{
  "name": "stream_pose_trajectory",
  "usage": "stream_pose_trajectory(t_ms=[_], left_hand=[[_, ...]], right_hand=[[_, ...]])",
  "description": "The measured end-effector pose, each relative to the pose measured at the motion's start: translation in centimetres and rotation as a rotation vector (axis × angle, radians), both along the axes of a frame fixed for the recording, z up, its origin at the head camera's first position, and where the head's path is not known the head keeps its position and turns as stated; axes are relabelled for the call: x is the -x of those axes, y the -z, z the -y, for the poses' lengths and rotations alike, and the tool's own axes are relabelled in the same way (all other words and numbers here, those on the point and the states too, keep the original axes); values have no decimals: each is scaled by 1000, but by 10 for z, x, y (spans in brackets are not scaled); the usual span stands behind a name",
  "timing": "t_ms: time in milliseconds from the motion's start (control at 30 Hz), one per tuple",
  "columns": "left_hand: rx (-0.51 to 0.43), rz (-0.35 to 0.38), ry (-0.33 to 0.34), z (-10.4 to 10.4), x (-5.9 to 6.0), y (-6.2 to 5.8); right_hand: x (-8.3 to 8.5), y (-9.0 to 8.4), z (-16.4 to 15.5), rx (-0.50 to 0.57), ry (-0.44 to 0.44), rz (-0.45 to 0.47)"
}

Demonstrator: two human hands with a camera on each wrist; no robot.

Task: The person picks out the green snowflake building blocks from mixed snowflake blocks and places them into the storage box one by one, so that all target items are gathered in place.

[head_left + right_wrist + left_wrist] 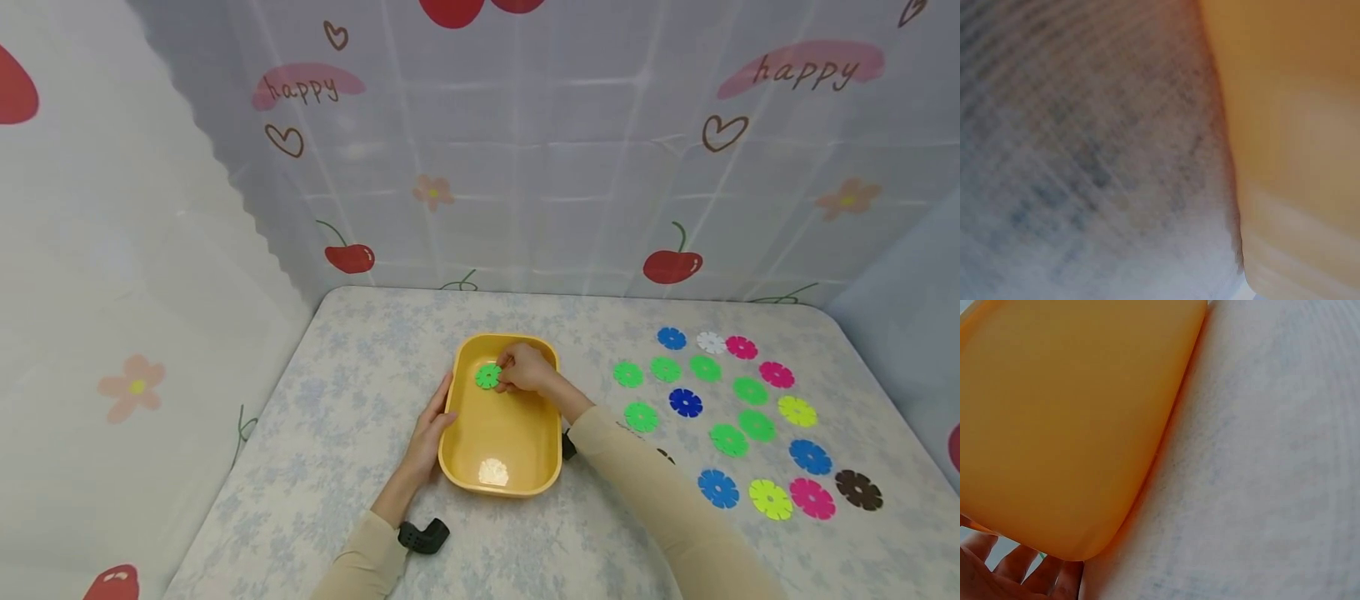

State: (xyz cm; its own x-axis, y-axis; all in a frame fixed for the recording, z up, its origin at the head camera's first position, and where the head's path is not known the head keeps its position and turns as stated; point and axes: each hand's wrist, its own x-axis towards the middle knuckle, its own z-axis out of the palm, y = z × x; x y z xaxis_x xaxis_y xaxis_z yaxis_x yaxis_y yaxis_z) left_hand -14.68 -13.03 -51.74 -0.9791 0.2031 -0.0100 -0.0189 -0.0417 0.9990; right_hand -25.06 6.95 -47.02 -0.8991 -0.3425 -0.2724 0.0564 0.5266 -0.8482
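Observation:
A yellow plastic tray with rounded corners stands on the table. My left hand grips its left side, thumb at the rim and fingers along the outer wall. In the left wrist view, fingers show beside the tray's wall. Inside the far half of the tray, my right hand pinches the right edge of a green notched disc. Whether the disc touches the tray's floor, I cannot tell. The right wrist view catches only the tray's outer wall and tablecloth; the right hand is out of it.
Right of the tray, several notched discs lie spread flat: green, blue, dark blue, pink, yellow, white and brown. My right sleeve partly covers some. A printed curtain hangs behind the table.

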Motion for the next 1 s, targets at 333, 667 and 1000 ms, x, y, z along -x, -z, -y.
stream_pose_trajectory(t_ms=[333,667,1000], left_hand=[[-4,-8,12,2,-1,-1],[-20,-24,18,0,0,1],[-26,-33,7,0,0,0]], right_hand=[[1,4,3,-57,-22,-50],[-16,-27,-19,-16,-174,-113],[-55,-40,-90,31,1,-172]])
